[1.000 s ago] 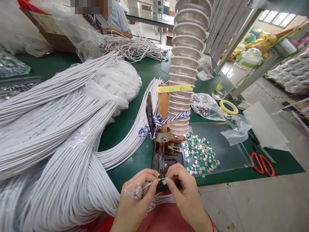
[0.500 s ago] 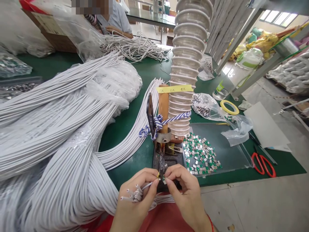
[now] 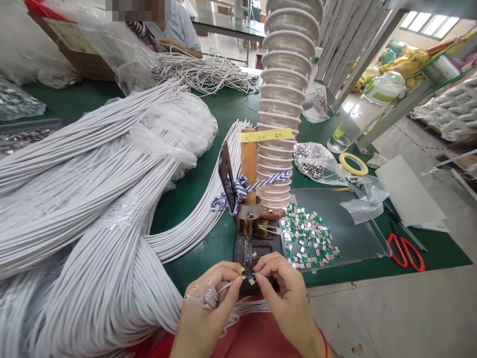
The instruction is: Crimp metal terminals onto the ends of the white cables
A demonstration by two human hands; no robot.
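My left hand (image 3: 208, 303) grips several white cables (image 3: 223, 287), whose cut ends stick out past my fingers to the left. My right hand (image 3: 285, 293) pinches a tiny green-and-silver terminal (image 3: 251, 278) against the cable tip, and my fingertips partly hide it. Both hands sit just in front of a dark metal jig (image 3: 257, 243), which has a wooden post (image 3: 248, 166) wrapped with blue-and-white twisted cord (image 3: 249, 185). Loose terminals like this one lie scattered on a clear acrylic tray (image 3: 335, 214) to the right of the jig.
Huge white cable bundles (image 3: 74, 199) cover the green workbench (image 3: 208, 112) on the left. A ribbed clear duct (image 3: 279, 124) rises behind the post. Red-handled scissors (image 3: 405, 253), a yellow tape roll (image 3: 353, 164) and plastic bags lie right. A co-worker (image 3: 175, 30) handles cables beyond.
My hands stay together at the jig, still holding the cable and terminal. The whole view has shifted slightly as my head moved, and the cable ends in my left hand have shifted a little.
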